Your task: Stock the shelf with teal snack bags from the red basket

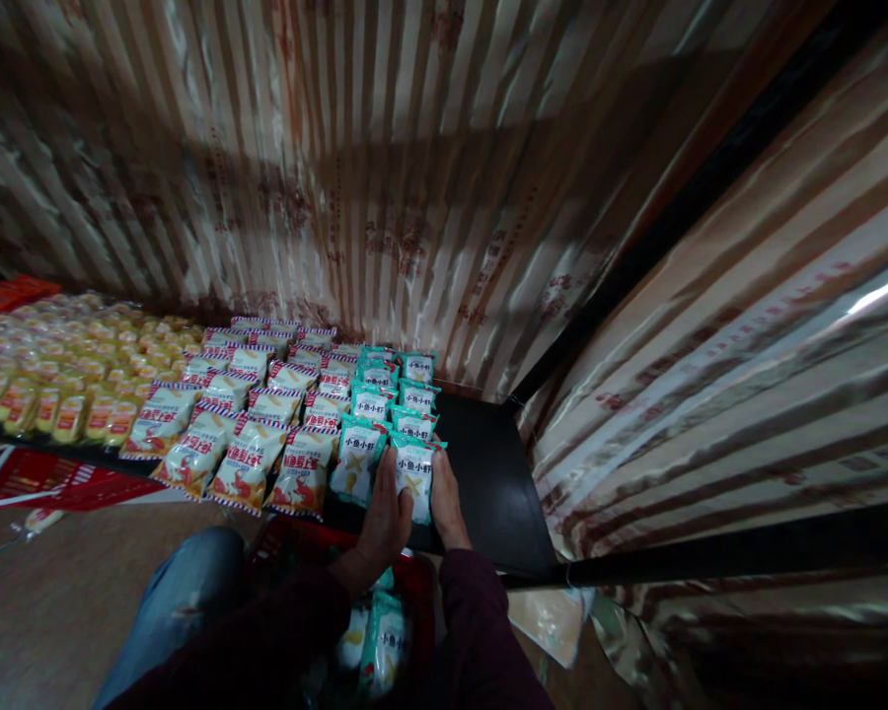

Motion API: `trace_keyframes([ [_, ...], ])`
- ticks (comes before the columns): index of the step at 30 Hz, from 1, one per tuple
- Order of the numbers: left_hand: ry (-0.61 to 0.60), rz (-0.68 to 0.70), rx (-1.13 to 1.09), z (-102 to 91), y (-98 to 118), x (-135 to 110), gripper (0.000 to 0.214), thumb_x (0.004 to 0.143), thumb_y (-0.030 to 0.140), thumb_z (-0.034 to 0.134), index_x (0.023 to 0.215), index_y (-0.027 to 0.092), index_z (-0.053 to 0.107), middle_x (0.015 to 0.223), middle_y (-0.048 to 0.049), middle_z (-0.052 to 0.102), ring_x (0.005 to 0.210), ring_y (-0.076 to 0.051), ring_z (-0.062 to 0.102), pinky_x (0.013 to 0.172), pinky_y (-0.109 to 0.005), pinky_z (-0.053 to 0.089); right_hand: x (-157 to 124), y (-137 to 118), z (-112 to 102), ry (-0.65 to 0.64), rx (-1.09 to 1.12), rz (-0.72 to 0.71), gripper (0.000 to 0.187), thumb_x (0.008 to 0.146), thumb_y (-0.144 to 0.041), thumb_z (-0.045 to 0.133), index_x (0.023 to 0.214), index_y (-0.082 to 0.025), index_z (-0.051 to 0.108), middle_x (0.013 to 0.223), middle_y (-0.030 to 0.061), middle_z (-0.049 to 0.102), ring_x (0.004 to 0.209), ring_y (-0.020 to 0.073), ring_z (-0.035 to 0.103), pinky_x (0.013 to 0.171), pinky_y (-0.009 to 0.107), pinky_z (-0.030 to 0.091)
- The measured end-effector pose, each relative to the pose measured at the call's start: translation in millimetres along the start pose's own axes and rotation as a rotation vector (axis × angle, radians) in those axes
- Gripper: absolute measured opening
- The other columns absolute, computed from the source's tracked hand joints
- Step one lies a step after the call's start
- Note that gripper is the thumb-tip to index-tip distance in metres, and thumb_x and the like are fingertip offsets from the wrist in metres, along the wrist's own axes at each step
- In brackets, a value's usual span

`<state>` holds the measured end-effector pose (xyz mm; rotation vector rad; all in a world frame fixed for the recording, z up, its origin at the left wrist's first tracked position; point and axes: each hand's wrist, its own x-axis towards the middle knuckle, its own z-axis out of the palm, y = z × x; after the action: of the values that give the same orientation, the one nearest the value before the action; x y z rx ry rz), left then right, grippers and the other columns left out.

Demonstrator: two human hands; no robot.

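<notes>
A teal and white snack packet (414,476) stands at the front of the right-hand teal row on a low black shelf (499,483). My left hand (383,523) grips its left side and my right hand (445,505) presses against its right side, fingers closed round it. A second row of teal packets (359,456) lies just to the left. Further left run rows of red, white and blue striped packets (250,463).
Yellow packets (59,380) fill the shelf's far left. A red basket (385,631) with more teal packets sits by my knees. Striped foil sheeting (385,177) walls the back and right. Bare black shelf lies right of the teal rows. A red sign (37,481) lies on the floor.
</notes>
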<state>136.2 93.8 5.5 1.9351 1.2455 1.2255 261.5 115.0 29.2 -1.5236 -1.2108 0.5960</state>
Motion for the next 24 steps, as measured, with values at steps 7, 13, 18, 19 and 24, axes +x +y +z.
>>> trace_keyframes([
  [7, -0.041, -0.001, -0.003, -1.4, 5, -4, 0.056, 0.097, 0.024, 0.031, 0.15, 0.018, 0.014, 0.16, -0.0151, 0.008, 0.148, -0.024, 0.008, 0.118, -0.05, 0.024, -11, 6, -5, -0.017, 0.023, 0.061, 0.069, 0.09, -0.066, 0.028, 0.137, -0.02, 0.05, 0.132, 0.0093, 0.06, 0.123, 0.0238, 0.054, 0.101, 0.041, 0.044],
  [13, -0.052, 0.068, 0.078, -7.0, 12, -12, 0.06, 0.097, 0.021, 0.032, 0.152, 0.019, 0.006, 0.16, -0.0155, -0.002, 0.148, -0.027, 0.001, 0.117, -0.053, 0.023, -35, 13, -11, -0.017, -0.087, 0.099, 0.073, 0.087, -0.064, 0.038, 0.145, -0.018, 0.038, 0.148, 0.0117, 0.043, 0.136, 0.0259, 0.041, 0.112, 0.045, 0.033],
  [18, -0.033, 0.183, 0.116, -6.2, 13, -20, 0.068, 0.096, 0.016, 0.034, 0.152, 0.026, -0.003, 0.16, -0.0095, -0.013, 0.148, -0.027, -0.005, 0.118, -0.052, 0.022, -43, 7, -10, -0.074, -0.187, 0.001, 0.072, 0.088, -0.06, 0.041, 0.144, -0.017, 0.038, 0.148, 0.0119, 0.043, 0.137, 0.0259, 0.039, 0.113, 0.045, 0.031],
  [19, -0.034, 0.19, 0.114, -6.0, 13, -20, 0.068, 0.096, 0.015, 0.033, 0.152, 0.027, -0.003, 0.16, -0.0083, -0.014, 0.148, -0.027, -0.006, 0.119, -0.051, 0.021, -42, 5, -9, -0.081, -0.2, -0.019, 0.071, 0.088, -0.06, 0.04, 0.143, -0.016, 0.04, 0.147, 0.0123, 0.045, 0.137, 0.0258, 0.04, 0.113, 0.045, 0.03],
  [24, -0.036, 0.227, 0.123, -7.2, 10, -17, 0.07, 0.095, 0.013, 0.035, 0.152, 0.025, -0.002, 0.16, -0.0123, -0.011, 0.148, -0.03, -0.002, 0.117, -0.055, 0.022, -35, -1, -6, -0.118, -0.241, -0.066, 0.064, 0.09, -0.058, 0.036, 0.139, -0.018, 0.046, 0.139, 0.0119, 0.053, 0.13, 0.025, 0.047, 0.11, 0.045, 0.035],
])
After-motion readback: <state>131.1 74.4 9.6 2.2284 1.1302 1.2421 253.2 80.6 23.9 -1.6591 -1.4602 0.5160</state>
